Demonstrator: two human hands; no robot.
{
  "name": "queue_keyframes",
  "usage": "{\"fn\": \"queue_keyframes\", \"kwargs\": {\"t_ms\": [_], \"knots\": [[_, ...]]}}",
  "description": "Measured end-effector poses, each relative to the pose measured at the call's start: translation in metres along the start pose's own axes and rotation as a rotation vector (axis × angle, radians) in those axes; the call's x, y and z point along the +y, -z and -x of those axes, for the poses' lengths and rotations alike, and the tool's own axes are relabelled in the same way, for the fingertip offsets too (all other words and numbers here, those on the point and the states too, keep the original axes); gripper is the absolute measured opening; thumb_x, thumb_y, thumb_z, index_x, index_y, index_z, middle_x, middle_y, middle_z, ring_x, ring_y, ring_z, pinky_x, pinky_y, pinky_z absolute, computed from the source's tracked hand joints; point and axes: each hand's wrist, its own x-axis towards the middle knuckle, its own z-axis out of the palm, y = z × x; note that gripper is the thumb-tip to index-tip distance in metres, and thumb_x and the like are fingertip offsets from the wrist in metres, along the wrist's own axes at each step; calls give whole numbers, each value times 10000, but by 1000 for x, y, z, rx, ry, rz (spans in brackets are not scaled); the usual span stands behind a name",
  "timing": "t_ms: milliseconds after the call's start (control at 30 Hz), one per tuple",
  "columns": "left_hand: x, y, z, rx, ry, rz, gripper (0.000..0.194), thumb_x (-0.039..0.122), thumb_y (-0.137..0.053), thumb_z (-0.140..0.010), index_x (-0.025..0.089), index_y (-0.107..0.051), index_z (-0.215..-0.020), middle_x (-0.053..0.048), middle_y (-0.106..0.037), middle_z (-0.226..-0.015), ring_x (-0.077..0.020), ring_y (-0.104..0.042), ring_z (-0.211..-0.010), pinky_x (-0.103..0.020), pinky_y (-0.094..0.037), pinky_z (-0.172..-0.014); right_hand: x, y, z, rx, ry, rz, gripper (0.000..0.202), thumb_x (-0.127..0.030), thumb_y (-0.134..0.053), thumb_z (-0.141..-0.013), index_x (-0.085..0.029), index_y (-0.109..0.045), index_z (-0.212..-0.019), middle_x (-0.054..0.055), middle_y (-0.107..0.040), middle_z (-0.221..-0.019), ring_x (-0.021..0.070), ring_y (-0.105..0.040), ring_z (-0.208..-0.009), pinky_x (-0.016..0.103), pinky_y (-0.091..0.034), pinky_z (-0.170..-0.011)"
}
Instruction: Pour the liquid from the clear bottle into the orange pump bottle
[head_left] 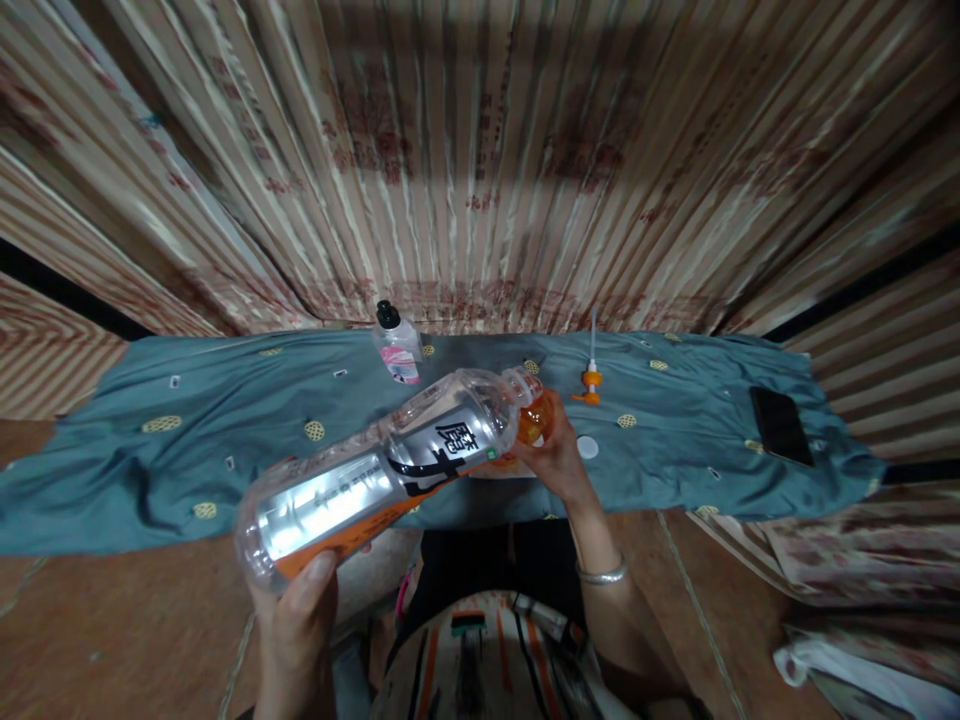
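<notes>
Nearest to me is the seated person's striped top [465, 660], with dark trousers [480, 570] beyond it and brown tiled floor [180, 620] to either side, pale lines running between the tiles. Low on the right, some crumpled white material [862, 675] lies in shadow. The left hand [300, 600] has its fingers curled round the base end of a big clear bottle [382, 470], thumb along the label and the other fingertips mostly hidden. The bottle is tilted over the front of the table [675, 440], its neck toward the right hand [555, 450]. That hand, a silvery bangle [604, 575] on its wrist, has its fingers closed around a translucent orange container [534, 420] right at the bottle's mouth; I can't tell whether the two rims touch. A pale, partly covered thing [499, 472] lies below them, too hidden to make out. The table is long and narrow, dressed in a rumpled blue-green cloth [225, 390] printed with yellow pineapple-like shapes. Just beside the right hand lies a small white disc [587, 447], and well off toward the right end a dark phone [781, 425] lies flat. Farther back, an orange pump top [592, 380] lies with its pale tube toward the rear edge, and a small clear bottle [399, 352] with a black cap and pink label stands left of centre. Behind everything, pleated beige curtains [480, 180] with reddish print close in the space, with dark rails [75, 290] slanting along both sides.
</notes>
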Motion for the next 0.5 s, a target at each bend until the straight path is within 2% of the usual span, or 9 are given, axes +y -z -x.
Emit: {"fn": "queue_keyframes", "kwargs": {"t_ms": [133,267,500], "knots": [[-4,3,1,-6,-8,-8,881,743,-1010,-527,264,-779,-1230,-120,-826,-1202,-382,-806,-1089,-432,-717,-778,1,0,-1,13,1,13,768,-424,-1051,-699,-285,-647,-1336,70,-852,-1264,324,-842,-1201,537,-661,-1180],[-7,6,1,1,-33,-17,803,727,-1004,-555,266,-789,-1176,-107,-824,-1176,-371,-795,-1116,-455,-715,-877,2,-1,0,13,-10,13,782,-443,-1052,-696,-294,-642,-1345,70,-851,-1274,336,-825,-1260,545,-647,-1203],[-21,18,-2,-4,-60,-63,838,737,-949,-618,280,-735,-1287,-96,-814,-1201,-380,-790,-1170,-521,-675,-1025,-1,-2,0,7,3,19,759,-458,-1036,-722,-299,-639,-1349,65,-843,-1296,320,-827,-1237,503,-672,-1154]]}}
